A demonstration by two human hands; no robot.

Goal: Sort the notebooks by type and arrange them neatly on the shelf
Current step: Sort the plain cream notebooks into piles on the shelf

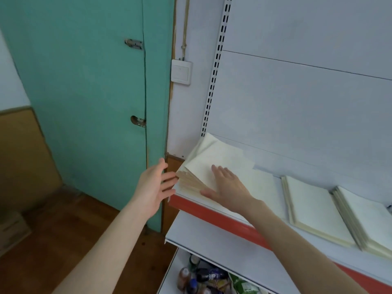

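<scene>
A fanned stack of cream notebooks (214,158) lies at the left end of the white shelf (244,217), its upper sheets skewed toward the back corner. My right hand (227,185) lies flat on top of this stack, fingers straight. Just off the shelf's left end, my left hand (154,187) is open, fingertips at the stack's fanned brown edges. To the right lie a second cream notebook pile (314,209) and a third pile (369,221) at the frame's edge.
The shelf has a red front strip (212,211) and a white slotted back panel (297,102). A lower shelf holds bottles and packets (203,276). A green door (95,92) and a wall switch (181,72) stand to the left, with wooden floor below.
</scene>
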